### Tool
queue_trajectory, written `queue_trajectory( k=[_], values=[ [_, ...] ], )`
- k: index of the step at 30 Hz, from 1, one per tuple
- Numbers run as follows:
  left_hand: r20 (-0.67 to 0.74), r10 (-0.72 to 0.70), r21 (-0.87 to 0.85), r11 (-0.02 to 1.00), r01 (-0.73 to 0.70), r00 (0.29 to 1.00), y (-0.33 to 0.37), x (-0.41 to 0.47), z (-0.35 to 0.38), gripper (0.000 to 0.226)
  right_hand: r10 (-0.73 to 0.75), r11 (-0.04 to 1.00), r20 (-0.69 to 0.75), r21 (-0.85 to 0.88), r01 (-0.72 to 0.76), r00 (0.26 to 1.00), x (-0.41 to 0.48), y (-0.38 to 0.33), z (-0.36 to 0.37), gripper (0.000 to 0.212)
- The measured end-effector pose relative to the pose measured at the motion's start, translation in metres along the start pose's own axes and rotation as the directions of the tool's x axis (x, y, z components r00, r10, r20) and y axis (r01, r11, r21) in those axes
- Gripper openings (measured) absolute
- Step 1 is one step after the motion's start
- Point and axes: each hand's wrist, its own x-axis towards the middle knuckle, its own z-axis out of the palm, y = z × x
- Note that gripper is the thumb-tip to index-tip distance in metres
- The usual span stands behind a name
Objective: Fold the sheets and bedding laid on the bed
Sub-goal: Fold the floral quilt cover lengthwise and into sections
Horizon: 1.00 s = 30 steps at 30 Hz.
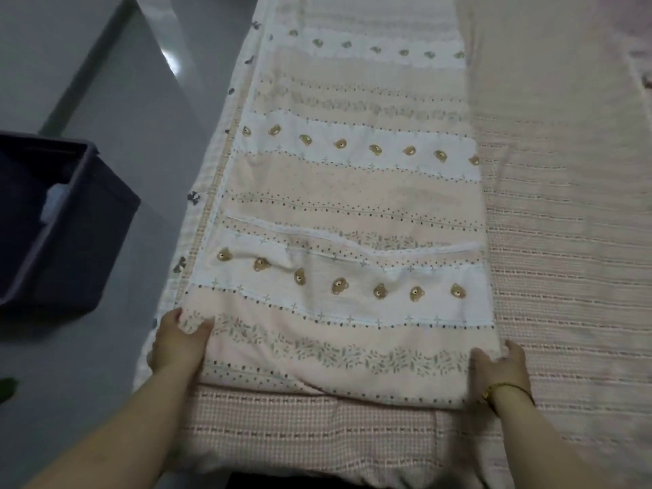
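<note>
Quilt (pixel 352 213), printed with rows of small bears and leafy bands, lies as a long narrow strip down the left side of the bed, running from the person's hands away to the far end. Its layered long edges suggest it has already been doubled lengthwise. The left hand (pixel 180 344) pinches the near left corner, with the thumb laid on top of the cloth and the other fingers curled around the edge. The right hand (pixel 501 372), with a thin bracelet (pixel 508 388) at the wrist, grips the near right corner in the same way, thumb on top and fingers wrapped at the side. How far the fingers reach under the fabric cannot be seen. The near end looks slightly raised and rumpled between the two hands, which points to a crosswise fold about to begin. By that reading the job is perhaps partly done: the strip has to be folded end over end into a compact bundle. Beneath it a pink woven sheet (pixel 564 277) lies spread flat across the mattress, not folded at all, and a paler cloth (pixel 529 65) covers the far right of the bed. A dark storage box (pixel 70 241) stands on the grey floor (pixel 106 65) just beside the bed on the left.
</note>
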Motion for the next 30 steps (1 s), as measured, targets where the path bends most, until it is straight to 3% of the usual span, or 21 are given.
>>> queue_trajectory(
  k=[4,8,9,12,14,16,18,20,23,24,26,28,30],
  values=[
    [-0.082,0.056,-0.036,0.998,-0.059,0.995,-0.002,0.005,-0.009,0.033,-0.132,0.986,-0.134,-0.120,0.116,0.982,0.012,-0.001,-0.004,0.025],
    [-0.082,0.008,0.080,0.997,-0.001,0.997,-0.012,0.003,-0.009,0.036,-0.127,0.973,-0.138,-0.211,0.096,0.982,0.014,-0.007,-0.003,0.018],
    [-0.103,0.026,0.139,0.990,-0.012,0.994,-0.008,0.004,-0.007,0.039,-0.153,0.957,-0.137,-0.269,0.112,0.979,0.015,-0.014,0.001,0.025],
    [-0.154,0.310,0.247,0.931,-0.267,0.938,0.028,0.010,0.001,0.044,-0.350,0.866,-0.124,-0.421,0.270,0.928,0.024,-0.046,0.011,0.046],
    [-0.063,0.535,0.305,0.814,-0.494,0.843,0.066,0.013,0.014,0.050,-0.490,0.769,-0.013,-0.477,0.425,0.872,0.032,-0.072,0.023,0.047],
    [0.124,0.665,0.364,0.660,-0.657,0.736,0.107,0.020,0.036,0.058,-0.552,0.642,0.124,-0.568,0.515,0.825,0.045,-0.099,0.041,0.048],
    [0.316,0.690,0.407,0.522,-0.750,0.652,0.140,0.026,0.058,0.068,-0.561,0.498,0.257,-0.654,0.569,0.787,0.056,-0.123,0.056,0.048],
    [0.443,0.634,0.468,0.439,-0.767,0.634,0.161,0.036,0.076,0.069,-0.524,0.381,0.365,-0.708,0.595,0.770,0.068,-0.137,0.066,0.043],
    [0.468,0.628,0.566,0.327,-0.757,0.621,0.170,0.044,0.083,0.041,-0.483,0.221,0.452,-0.766,0.604,0.750,0.075,-0.143,0.065,0.021],
    [0.454,0.642,0.553,0.340,-0.761,0.618,0.171,0.044,0.081,0.031,-0.493,0.228,0.444,-0.764,0.604,0.748,0.075,-0.143,0.061,0.015],
    [0.395,0.678,0.506,0.402,-0.763,0.620,0.174,0.042,0.078,0.025,-0.580,0.343,0.347,-0.716,0.608,0.736,0.076,-0.144,0.055,0.018],
    [0.283,0.724,0.516,0.439,-0.736,0.630,0.179,0.042,0.075,0.028,-0.661,0.441,0.204,-0.672,0.594,0.722,0.080,-0.148,0.050,0.021],
    [0.185,0.732,0.564,0.468,-0.681,0.656,0.178,0.041,0.076,0.044,-0.626,0.491,0.154,-0.684,0.540,0.764,0.080,-0.151,0.051,0.040]
  ],
)
